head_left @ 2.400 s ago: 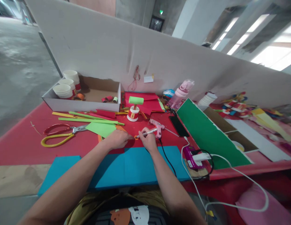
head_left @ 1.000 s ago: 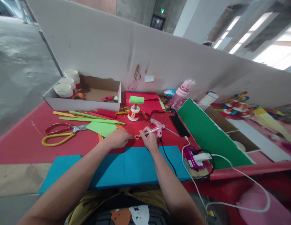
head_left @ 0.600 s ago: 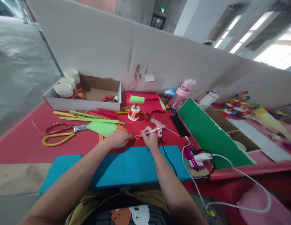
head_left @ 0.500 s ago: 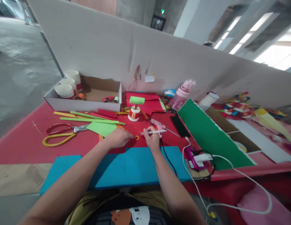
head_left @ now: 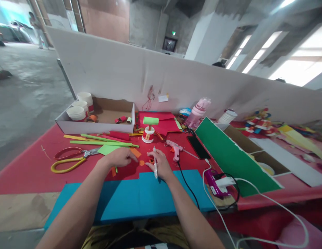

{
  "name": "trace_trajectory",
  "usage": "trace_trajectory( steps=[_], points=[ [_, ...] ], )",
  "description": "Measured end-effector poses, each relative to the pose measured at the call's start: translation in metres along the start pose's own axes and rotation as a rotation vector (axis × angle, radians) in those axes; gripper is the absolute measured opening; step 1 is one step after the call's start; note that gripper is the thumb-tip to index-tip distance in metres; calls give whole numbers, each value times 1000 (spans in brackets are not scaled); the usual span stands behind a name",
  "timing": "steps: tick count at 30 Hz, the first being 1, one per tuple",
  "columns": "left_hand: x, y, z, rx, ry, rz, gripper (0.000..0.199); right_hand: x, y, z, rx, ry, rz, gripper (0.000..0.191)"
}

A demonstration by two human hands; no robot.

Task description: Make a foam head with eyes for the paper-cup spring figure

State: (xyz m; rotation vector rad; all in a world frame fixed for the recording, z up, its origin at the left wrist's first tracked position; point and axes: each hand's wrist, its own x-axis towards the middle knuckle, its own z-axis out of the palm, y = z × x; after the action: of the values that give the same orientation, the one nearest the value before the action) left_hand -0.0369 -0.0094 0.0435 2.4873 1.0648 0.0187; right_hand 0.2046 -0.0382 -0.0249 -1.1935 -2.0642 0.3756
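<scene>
In the middle of the red-covered table, my right hand (head_left: 163, 166) holds a white pen (head_left: 155, 169), its upper end tilted toward the cup. Under its fingertips lies a small orange ring (head_left: 151, 161), partly covered. My left hand (head_left: 121, 157) hovers at the left with its index finger stretched toward a small orange disc (head_left: 141, 163); no object shows in its grasp. Near that finger is an orange paper piece (head_left: 135, 152). Beyond the hands stands an upturned red-and-white paper cup (head_left: 148, 135) with coiled paper arms, topped by a green paper tube (head_left: 151, 120).
Scissors (head_left: 69, 164) and green paper strips (head_left: 101, 143) lie at left, before a box (head_left: 96, 128) with cups. At right are a pink glue gun (head_left: 176, 150), a phone (head_left: 198, 147), a purple power strip (head_left: 215, 183) with trailing cables, and a green panel (head_left: 233, 159). Blue sheets (head_left: 119, 197) line the front edge.
The pen has swung from lying sideways to pointing away from me. The orange disc now shows apart from the ring. My left hand has drawn back slightly left, and the camera view has tipped upward.
</scene>
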Motion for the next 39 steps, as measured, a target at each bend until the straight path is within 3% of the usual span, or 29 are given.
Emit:
trace_trajectory(
  steps=[7, 10, 12, 15, 19, 23, 32, 39],
  points=[
    [4, 7, 8, 83, -31, -10, 53, 3, 4, -4, -25, 67, 59, 34],
    [6, 8, 11, 109, -3, -7, 53, 5, -4, -10, 115, 206, 157, 24],
    [5, 8, 9, 108, 3, 3, 55, 5, -11, -12, 288, 240, 268, 33],
    [4, 8, 7, 94, 19, 15, 55, 3, -19, -8, 544, 123, 390, 50],
    [4, 7, 9, 84, 36, 8, 52, 2, -24, 8, 688, 11, 432, 32],
    [6, 6, 14, 65, 49, 15, 52, 4, -26, 17, 623, 49, 412, 22],
    [8, 2, 17, 54, 28, 17, 50, 6, -29, 15, 340, 113, 370, 27],
    [9, 0, 19, 45, 20, 13, 48, 5, -27, 16, 290, 137, 370, 26]
  ],
)
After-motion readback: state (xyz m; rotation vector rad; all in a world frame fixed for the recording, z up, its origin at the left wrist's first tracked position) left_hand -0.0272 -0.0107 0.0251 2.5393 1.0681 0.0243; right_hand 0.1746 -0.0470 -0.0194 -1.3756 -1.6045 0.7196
